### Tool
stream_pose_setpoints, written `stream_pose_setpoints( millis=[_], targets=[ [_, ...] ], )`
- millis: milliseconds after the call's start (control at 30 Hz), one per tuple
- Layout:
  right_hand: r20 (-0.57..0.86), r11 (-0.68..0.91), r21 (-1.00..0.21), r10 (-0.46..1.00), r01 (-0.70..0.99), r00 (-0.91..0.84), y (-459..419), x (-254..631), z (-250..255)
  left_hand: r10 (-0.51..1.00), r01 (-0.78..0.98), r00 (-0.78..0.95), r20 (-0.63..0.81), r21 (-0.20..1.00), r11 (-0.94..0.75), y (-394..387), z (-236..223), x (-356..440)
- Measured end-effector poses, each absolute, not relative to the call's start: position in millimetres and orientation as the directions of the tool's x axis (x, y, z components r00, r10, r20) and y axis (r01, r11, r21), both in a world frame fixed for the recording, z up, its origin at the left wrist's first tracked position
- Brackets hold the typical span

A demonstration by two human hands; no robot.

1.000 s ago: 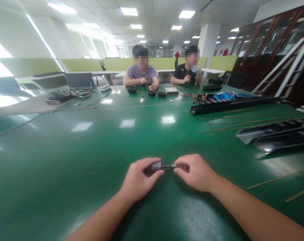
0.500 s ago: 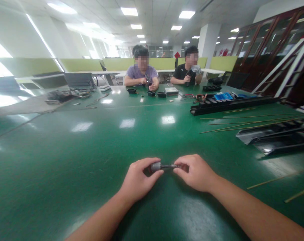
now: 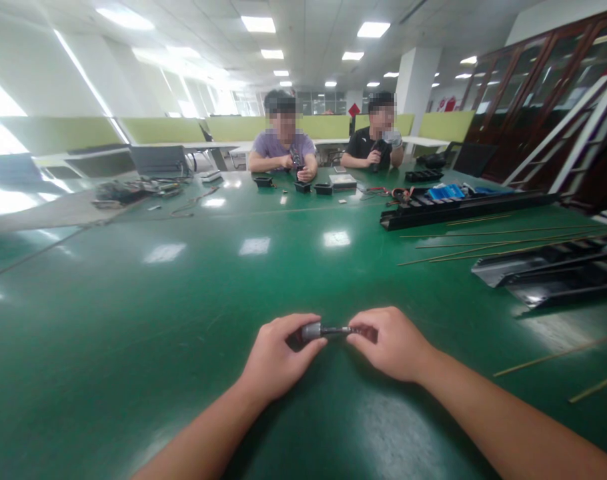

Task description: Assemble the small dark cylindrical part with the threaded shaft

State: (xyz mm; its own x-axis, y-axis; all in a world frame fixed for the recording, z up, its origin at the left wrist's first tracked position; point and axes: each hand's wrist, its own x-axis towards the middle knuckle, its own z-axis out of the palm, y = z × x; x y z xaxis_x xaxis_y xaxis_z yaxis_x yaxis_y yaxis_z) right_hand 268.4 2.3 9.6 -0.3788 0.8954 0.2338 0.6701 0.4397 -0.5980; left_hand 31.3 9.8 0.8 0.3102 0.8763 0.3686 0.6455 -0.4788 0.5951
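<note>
Between my two hands lies a small tool-like part, a grey cylinder with a thin dark shaft [image 3: 335,331], held level just above or on the green tabletop [image 3: 183,320]; I cannot tell which. My left hand [image 3: 279,350] grips the grey cylinder [image 3: 311,331] with thumb and fingers, and its left end is hidden in the palm. The thumb and fingertips of my right hand [image 3: 391,343] pinch the shaft's right end, where something reddish-brown shows faintly. What exactly this part is does not show.
Black metal channels [image 3: 573,267] and thin brass-coloured rods [image 3: 453,255] lie at the right. Farther back is a long black channel [image 3: 463,208] with blue pieces. Two people sit across the table behind small black boxes [image 3: 302,187]. Tangled parts [image 3: 133,190] lie far left.
</note>
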Motion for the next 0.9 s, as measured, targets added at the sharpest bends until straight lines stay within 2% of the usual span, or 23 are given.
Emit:
stream_pose_setpoints(
  millis=[500,900],
  targets=[
    [0.254,0.428,-0.585,0.903,0.689,-0.345,2.2,269.6,10.7,0.892,0.660,0.270,0.361,0.605,-0.445,11.9,1.9,31.4],
    [0.235,0.396,-0.617,0.918,0.680,-0.321,2.7,268.1,11.9,0.954,0.613,0.149,0.259,0.733,-0.295,17.1,3.1,31.7]
  ],
)
